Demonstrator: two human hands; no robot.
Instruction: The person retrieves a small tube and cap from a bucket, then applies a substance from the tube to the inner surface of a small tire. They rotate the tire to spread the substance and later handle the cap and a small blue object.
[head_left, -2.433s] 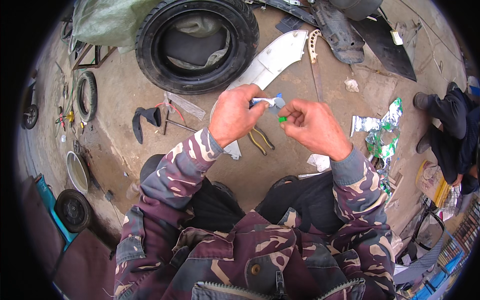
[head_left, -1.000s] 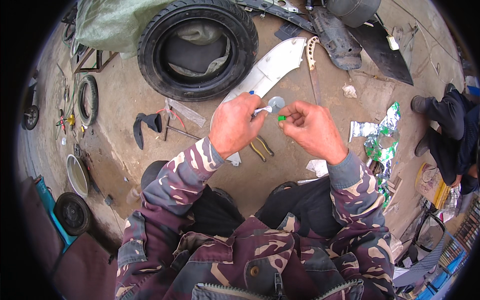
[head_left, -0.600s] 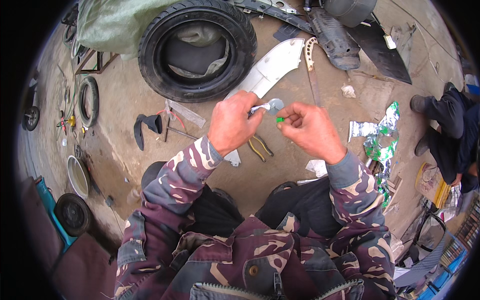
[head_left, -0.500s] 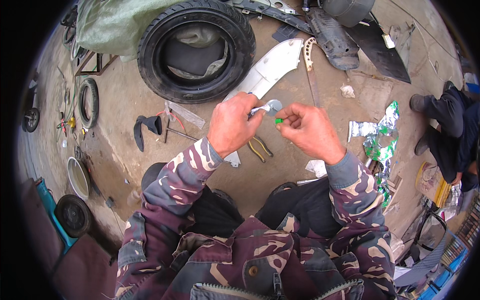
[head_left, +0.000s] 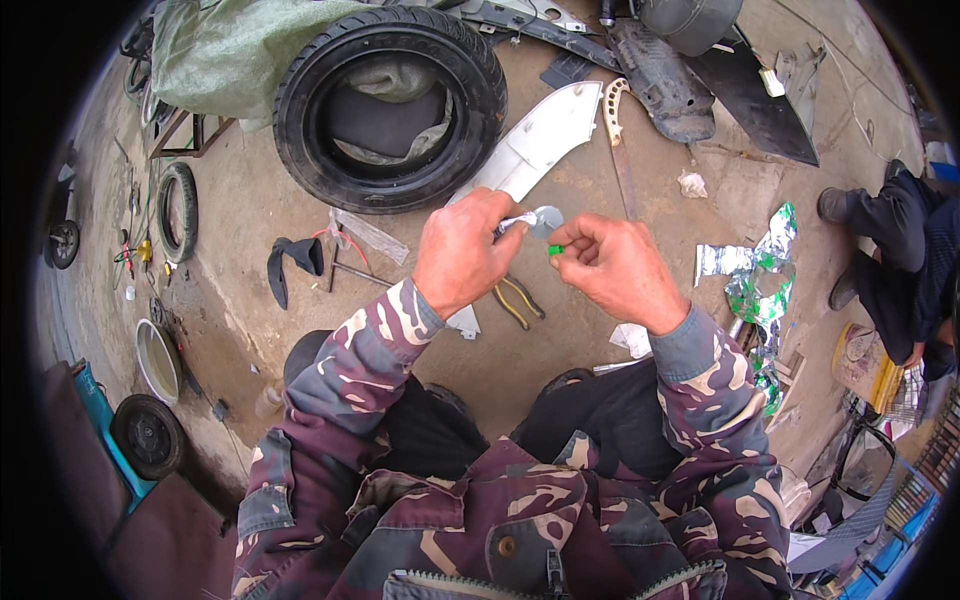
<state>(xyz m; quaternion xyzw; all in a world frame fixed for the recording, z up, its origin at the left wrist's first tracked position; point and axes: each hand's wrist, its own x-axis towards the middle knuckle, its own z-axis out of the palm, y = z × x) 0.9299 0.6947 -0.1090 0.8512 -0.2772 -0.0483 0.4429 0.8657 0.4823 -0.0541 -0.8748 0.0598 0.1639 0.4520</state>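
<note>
My left hand [head_left: 462, 258] is closed, pinching a small crumpled silvery-white piece [head_left: 517, 222]. A pale grey round disc [head_left: 546, 220] sits at that piece's right end; whether the two are joined I cannot tell. Between thumb and fingers, my right hand [head_left: 632, 272] pinches a small bright green piece [head_left: 555, 250], shaped like a little cap. It is held just below the disc. On the floor beneath the hands lie pliers with yellow and black handles [head_left: 518, 302].
Beyond my hands lie a black tyre [head_left: 297, 120], a white plastic panel [head_left: 548, 135] and a saw [head_left: 622, 165]. Crumpled silver-green foil [head_left: 765, 285] is to the right, near another person's legs [head_left: 880, 225]. A T-shaped metal tool [head_left: 355, 270] and black cloth [head_left: 292, 268] lie left.
My right hand has shifted slightly left and its fingers have closed in more around the green piece. The left hand stays almost where it was.
</note>
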